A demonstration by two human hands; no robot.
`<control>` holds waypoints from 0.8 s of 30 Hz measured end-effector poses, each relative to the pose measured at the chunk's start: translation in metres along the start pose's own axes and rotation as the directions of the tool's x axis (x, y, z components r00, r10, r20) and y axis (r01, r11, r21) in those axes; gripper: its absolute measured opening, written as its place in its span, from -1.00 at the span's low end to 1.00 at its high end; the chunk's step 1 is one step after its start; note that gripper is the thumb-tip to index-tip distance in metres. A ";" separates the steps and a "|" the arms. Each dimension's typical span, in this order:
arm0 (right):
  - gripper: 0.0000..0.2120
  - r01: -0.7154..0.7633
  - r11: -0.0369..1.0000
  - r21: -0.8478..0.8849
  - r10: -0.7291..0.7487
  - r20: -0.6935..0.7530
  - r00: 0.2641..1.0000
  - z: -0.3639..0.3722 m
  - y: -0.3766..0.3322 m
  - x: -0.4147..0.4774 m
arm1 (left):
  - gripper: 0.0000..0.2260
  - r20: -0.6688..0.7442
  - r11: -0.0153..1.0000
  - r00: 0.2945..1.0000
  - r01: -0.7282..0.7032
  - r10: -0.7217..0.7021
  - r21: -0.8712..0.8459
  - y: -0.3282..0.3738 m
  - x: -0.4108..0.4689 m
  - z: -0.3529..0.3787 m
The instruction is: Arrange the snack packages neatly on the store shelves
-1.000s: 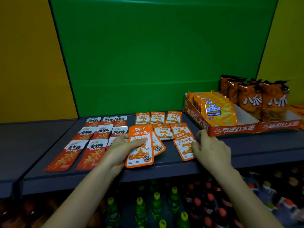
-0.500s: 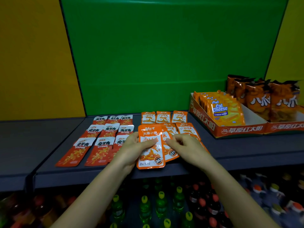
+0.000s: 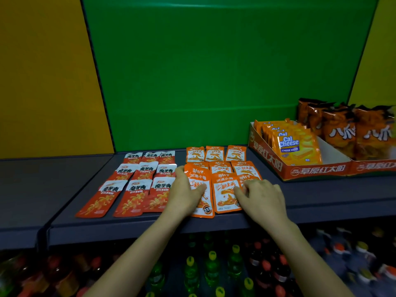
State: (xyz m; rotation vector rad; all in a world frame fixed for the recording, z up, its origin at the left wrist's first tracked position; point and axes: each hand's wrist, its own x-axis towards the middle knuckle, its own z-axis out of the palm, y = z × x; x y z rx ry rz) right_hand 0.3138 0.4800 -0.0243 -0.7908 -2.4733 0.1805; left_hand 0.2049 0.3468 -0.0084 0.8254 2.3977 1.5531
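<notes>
Pressing flat, the left hand [image 3: 185,192] lies spread on a front-row orange foil fish-snack packet [image 3: 202,197]; the right hand [image 3: 260,199], fingers spread, rests on the neighbouring orange packet [image 3: 226,192], both at the dark grey shelf [image 3: 321,194] front edge.

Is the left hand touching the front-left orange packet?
Touching. In the head view, the left hand lies flat on the front-left orange packet, its thumb pressing the printed face.
</notes>
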 end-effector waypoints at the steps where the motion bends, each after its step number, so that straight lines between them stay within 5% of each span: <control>1: -0.64 0.004 0.999 -0.046 -0.005 -0.012 1.000 0.000 0.001 0.000 | -0.46 -0.012 0.999 1.000 -0.013 0.014 0.046 -0.001 0.001 0.003; 5: -0.57 0.010 0.977 -0.211 -0.014 -0.014 1.000 0.001 0.002 -0.001 | -0.34 -0.081 0.932 0.993 -0.049 0.083 0.359 -0.005 0.002 0.010; 12: -0.59 0.023 0.983 -0.182 -0.031 -0.044 0.999 0.000 0.005 0.003 | -0.39 -0.097 0.817 0.984 -0.070 0.152 0.572 -0.006 0.002 0.018; 19: -0.70 0.024 0.998 -0.053 -0.027 -0.047 0.999 0.001 0.009 0.003 | -0.59 -0.141 0.758 0.942 -0.150 0.305 0.635 -0.012 0.003 0.022; 24: -0.83 0.115 0.985 0.127 -0.101 -0.113 0.988 -0.005 0.020 0.002 | -0.71 -0.180 0.748 0.843 -0.327 0.508 0.578 -0.016 -0.001 0.021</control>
